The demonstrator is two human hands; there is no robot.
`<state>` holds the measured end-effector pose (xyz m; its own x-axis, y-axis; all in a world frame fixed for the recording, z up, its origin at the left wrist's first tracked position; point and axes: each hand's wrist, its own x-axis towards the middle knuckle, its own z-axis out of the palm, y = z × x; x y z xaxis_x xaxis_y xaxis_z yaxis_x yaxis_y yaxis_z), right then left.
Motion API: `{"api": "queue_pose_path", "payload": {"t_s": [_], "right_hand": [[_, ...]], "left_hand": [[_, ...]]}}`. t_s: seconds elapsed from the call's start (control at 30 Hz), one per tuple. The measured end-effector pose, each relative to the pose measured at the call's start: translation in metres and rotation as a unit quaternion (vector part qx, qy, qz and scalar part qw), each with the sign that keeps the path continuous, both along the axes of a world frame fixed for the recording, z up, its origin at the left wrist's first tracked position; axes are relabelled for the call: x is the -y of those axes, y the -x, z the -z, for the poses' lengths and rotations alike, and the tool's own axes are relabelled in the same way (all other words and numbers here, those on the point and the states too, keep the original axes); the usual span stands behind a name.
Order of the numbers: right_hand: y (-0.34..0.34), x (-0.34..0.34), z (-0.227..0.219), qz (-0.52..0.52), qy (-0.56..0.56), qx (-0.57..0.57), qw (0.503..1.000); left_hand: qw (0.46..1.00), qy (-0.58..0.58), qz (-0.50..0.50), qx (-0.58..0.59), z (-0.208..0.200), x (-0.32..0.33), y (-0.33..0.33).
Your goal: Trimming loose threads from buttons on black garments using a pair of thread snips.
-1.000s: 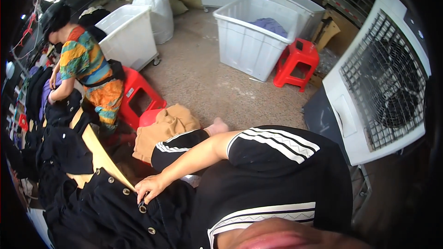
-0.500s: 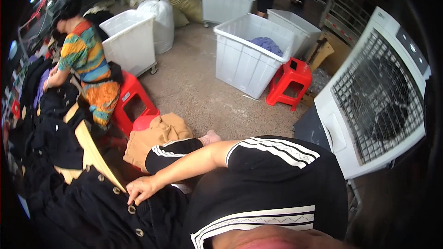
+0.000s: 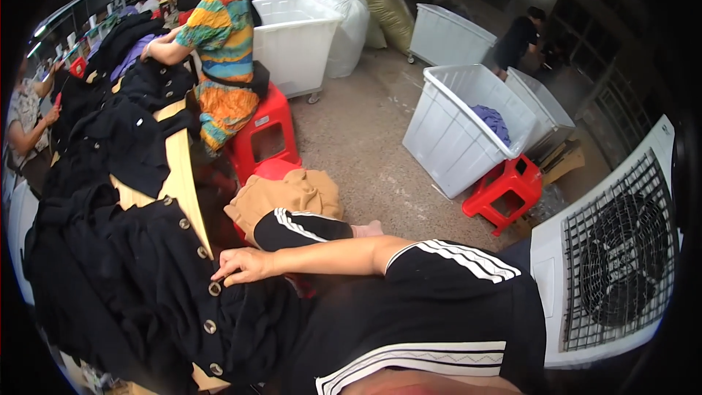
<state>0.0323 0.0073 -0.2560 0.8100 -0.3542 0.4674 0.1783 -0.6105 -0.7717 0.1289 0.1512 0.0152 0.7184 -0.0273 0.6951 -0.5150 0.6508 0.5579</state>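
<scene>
My right hand (image 3: 247, 266) reaches in from the right, its fingers closed on the front edge of a black cardigan (image 3: 110, 278). Beside the fingertips is a round, pale-rimmed button (image 3: 214, 288), one of several down the same edge. The cardigan lies spread and wrinkled over the table, and its lower part hangs toward my lap. My left hand does not show.
More black garments (image 3: 121, 139) cover the pale wooden table (image 3: 183, 179). A co-worker (image 3: 223, 51) sits on a red stool (image 3: 267, 132). Tan cloth (image 3: 289, 197) lies by my leg. White wheeled bins (image 3: 457, 135) stand beyond; an air cooler (image 3: 614, 249) is at right.
The view has turned left, so the bins and cooler sit farther right and another person shows at the left edge. My right hand stays at the cardigan's buttoned edge.
</scene>
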Motion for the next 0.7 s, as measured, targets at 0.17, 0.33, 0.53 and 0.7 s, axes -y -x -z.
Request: {"api": "queue_pose_path", "payload": {"t_s": [0.17,0.33,0.53,0.7], "right_hand": [[0.01,0.009,-0.011,0.024,0.007,-0.021,0.999],[0.006,-0.001,-0.015,-0.005,-0.024,-0.058,0.998],[0.011,0.002,-0.016,-0.002,-0.022,-0.081,0.996],[0.011,-0.003,-0.013,0.006,-0.058,-0.069,0.996]], "left_hand": [[0.998,0.011,-0.054,0.043,-0.021,-0.031,-0.024],[0.982,0.107,-0.142,0.07,-0.047,-0.037,-0.04],[0.928,-0.336,0.159,0.04,0.091,0.046,-0.051],[0.886,-0.446,0.061,0.111,0.171,0.075,-0.086]]}}
